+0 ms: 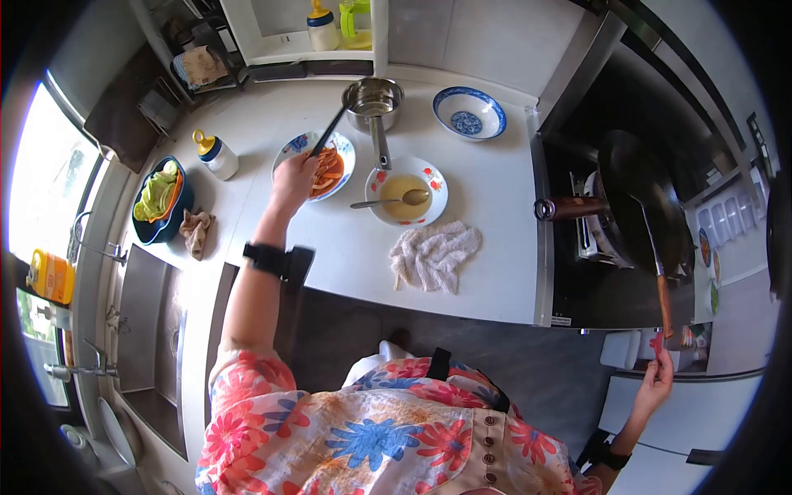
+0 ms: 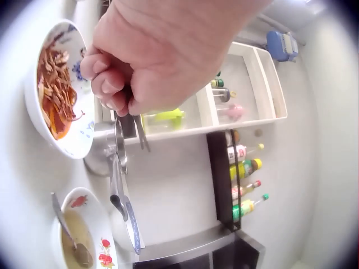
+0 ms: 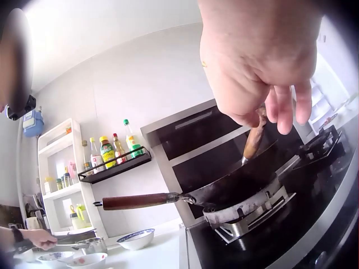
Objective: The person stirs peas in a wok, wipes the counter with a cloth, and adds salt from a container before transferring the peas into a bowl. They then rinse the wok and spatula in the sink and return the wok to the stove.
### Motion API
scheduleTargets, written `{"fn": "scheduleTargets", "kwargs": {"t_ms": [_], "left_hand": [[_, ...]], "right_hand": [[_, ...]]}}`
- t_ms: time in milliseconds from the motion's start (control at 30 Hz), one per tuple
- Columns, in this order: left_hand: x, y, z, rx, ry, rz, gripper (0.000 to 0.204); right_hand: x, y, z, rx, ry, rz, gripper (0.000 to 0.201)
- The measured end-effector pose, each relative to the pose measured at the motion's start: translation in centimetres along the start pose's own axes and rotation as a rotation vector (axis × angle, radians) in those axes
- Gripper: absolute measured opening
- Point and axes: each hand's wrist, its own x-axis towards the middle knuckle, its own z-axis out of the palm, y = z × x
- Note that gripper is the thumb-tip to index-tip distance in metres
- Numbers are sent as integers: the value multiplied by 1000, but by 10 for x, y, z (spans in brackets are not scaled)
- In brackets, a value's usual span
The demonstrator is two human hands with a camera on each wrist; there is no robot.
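Note:
My left hand grips a dark long utensil over a patterned plate of orange-red shredded food. In the left wrist view the curled fingers close round the utensil just beside that plate. A steel saucepan stands behind the plate. A bowl of yellow liquid with a spoon sits to its right. My right hand holds the wooden handle of a spatula that reaches into a black wok on the stove. The right wrist view shows the fingers round that handle.
A blue-and-white bowl, a crumpled cloth, a squeeze bottle and a blue container of greens lie on the white counter. A sink is at the left. The wok's wooden handle sticks out over the counter.

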Motion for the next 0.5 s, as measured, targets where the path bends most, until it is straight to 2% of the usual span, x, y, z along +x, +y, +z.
{"fn": "scheduleTargets", "kwargs": {"t_ms": [67,200,267,333,400,467,500], "left_hand": [[28,23,15,111,-124,-10,33],[75,24,57,-5,-229,-25,33],[81,32,62,-90,-312,-173,31],[79,32,62,-140,-346,-153,31],[71,40,52,-137,-375,-234,36],[65,39,39,-115,-376,-264,38],[61,31,30,-142,-314,-212,39]], "right_hand": [[-9,-22,9,-114,-43,32,28],[-31,-32,23,-117,-21,2,29],[-41,-41,23,-106,-22,77,30],[-54,-37,22,-125,-32,79,30],[-62,-41,26,-121,-31,144,30],[-66,-48,30,-131,-66,194,30],[-67,-45,31,-135,-75,195,30]]}}
